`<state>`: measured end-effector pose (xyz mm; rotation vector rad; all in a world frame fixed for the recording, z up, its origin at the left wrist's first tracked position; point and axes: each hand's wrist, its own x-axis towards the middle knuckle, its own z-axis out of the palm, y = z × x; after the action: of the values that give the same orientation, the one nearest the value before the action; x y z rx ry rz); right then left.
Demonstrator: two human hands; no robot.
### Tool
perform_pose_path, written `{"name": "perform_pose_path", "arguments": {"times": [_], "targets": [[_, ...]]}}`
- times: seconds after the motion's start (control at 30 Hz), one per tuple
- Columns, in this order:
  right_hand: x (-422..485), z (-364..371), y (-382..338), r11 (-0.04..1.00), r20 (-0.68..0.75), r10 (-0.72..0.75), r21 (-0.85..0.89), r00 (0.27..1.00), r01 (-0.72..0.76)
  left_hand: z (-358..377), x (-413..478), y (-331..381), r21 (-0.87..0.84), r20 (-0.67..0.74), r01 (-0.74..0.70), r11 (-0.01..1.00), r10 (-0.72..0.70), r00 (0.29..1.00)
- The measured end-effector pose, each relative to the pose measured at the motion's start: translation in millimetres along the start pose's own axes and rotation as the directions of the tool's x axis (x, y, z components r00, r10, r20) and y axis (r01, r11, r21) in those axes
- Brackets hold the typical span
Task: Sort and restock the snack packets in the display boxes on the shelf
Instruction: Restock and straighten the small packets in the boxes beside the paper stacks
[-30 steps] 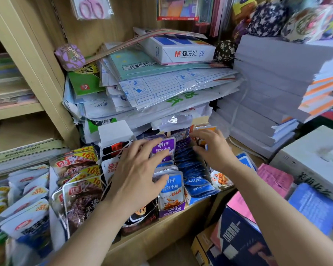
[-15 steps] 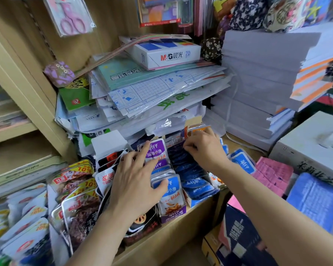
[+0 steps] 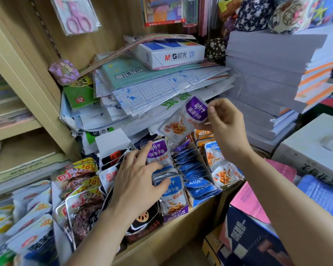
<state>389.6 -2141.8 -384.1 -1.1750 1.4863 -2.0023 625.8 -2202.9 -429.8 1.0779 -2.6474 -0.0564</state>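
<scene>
Head view: the right hand (image 3: pixel 226 123) is raised above the display boxes, thumb and forefinger pinched on the top corner of a purple-topped fish snack packet (image 3: pixel 187 120). The packet is held in the air, tilted, in front of the plastic-wrapped paper pile (image 3: pixel 161 89). The left hand (image 3: pixel 140 177) is laid down with fingers spread wide and nothing gripped. Its forefinger tip is set against a second purple-topped packet (image 3: pixel 159 153) standing at the back of the purple display box (image 3: pixel 174 215), and its thumb is pressed on a blue-topped packet (image 3: pixel 174 186) at that box's front. The box is set at the front edge of the shelf (image 3: pixel 161 240). Just right of it, a row of dark blue packets (image 3: pixel 192 169) is packed upright, and orange-topped packets (image 3: pixel 205 135) are seen behind, toward the back. Red-labelled meat snack packets (image 3: pixel 75 181) are stacked toward the shelf's left end. An M&G paper box (image 3: pixel 171 53) is rested on top of the pile. White paper reams (image 3: pixel 267 73) are stacked at the back right.
</scene>
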Motion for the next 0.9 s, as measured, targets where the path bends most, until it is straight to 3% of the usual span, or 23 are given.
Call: {"name": "perform_pose_path", "arguments": {"times": [0.07, 0.13, 0.27, 0.33, 0.47, 0.57, 0.67, 0.8, 0.9], "targets": [[-5.7, 8.0, 2.5, 1.000, 0.082, 0.019, -0.005, 0.996, -0.019, -1.5, -1.3, 0.2, -0.041, -0.036, -0.012, 0.999, 0.010, 0.999], [-10.9, 14.6, 11.4, 0.993, 0.151, 0.002, -0.119, 0.988, 0.016, -4.6, -2.6, 1.2, -0.143, -0.088, 0.014, 0.990, -0.027, 0.996], [-23.5, 30.5, 32.7, 0.921, 0.357, 0.012, -0.367, 0.934, 0.128, -9.2, -3.2, 3.2, -0.333, -0.369, -0.041, 0.942, -0.090, 0.925], [-28.1, 38.4, 38.1, 0.881, 0.434, 0.008, -0.430, 0.901, 0.199, -12.7, -0.1, 4.0, -0.371, -0.406, -0.054, 0.927, -0.109, 0.907], [-17.6, 28.7, 44.6, 0.855, 0.281, -0.009, -0.495, 0.960, 0.153, -10.2, 14.6, -3.2, -0.308, -0.370, -0.092, 0.947, -0.030, 0.929], [-7.0, 13.3, 63.6, 0.612, 0.269, -0.092, -0.744, 0.959, 0.268, -7.9, 23.3, -11.0, -0.231, -0.372, -0.060, 0.971, -0.031, 0.928], [-7.4, 9.6, 78.1, 0.492, 0.329, -0.033, -0.817, 0.944, 0.301, -5.8, 25.1, -14.5, -0.129, -0.303, 0.004, 0.992, -0.043, 0.952], [-1.9, 14.2, 80.3, 0.517, 0.280, -0.041, -0.815, 0.959, 0.260, -6.5, 18.3, -8.4, -0.173, -0.311, -0.031, 0.984, -0.025, 0.950], [4.2, 14.6, 75.9, 0.626, 0.164, -0.051, -0.763, 0.985, 0.160, -12.9, 5.0, 0.8, -0.204, -0.218, -0.102, 0.974, 0.056, 0.974]]}}
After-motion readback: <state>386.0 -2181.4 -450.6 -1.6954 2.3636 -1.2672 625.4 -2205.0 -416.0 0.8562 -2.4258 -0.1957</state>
